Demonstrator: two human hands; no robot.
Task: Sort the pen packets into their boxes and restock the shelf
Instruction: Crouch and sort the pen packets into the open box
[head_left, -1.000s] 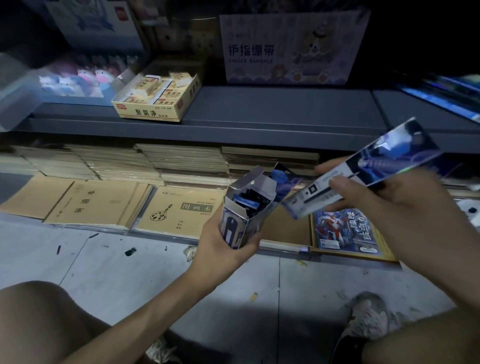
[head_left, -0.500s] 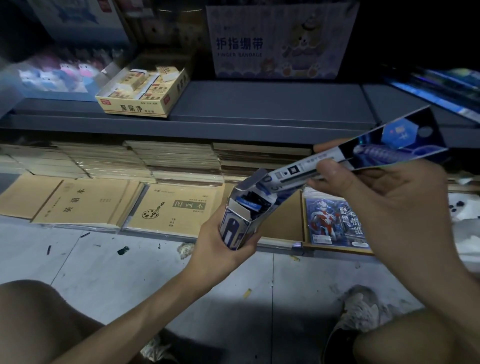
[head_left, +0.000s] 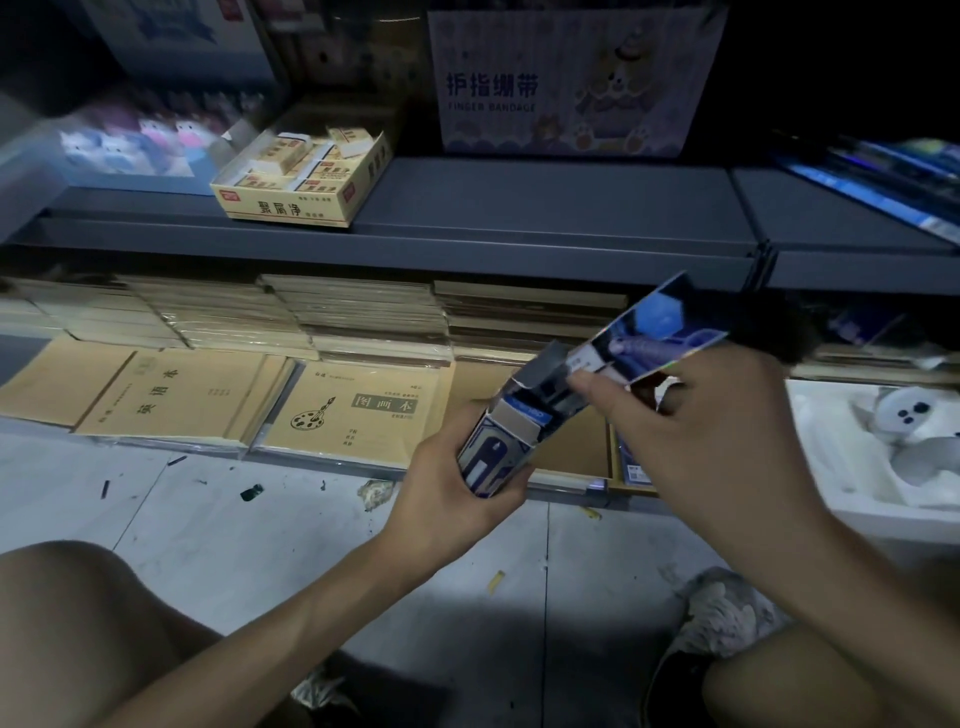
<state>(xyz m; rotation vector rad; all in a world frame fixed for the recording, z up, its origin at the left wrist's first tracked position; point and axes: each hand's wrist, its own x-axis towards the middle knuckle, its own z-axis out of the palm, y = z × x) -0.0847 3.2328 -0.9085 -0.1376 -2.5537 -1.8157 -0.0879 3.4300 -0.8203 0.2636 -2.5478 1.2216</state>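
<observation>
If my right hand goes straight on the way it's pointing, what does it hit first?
Probably the open mouth of the box in the left hand; the right hand's pen packet points into it.

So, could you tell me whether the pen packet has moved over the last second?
Yes. The pen packet has slid down and left, toward the drawing notebook; its lower end is now inside the open box.
</observation>
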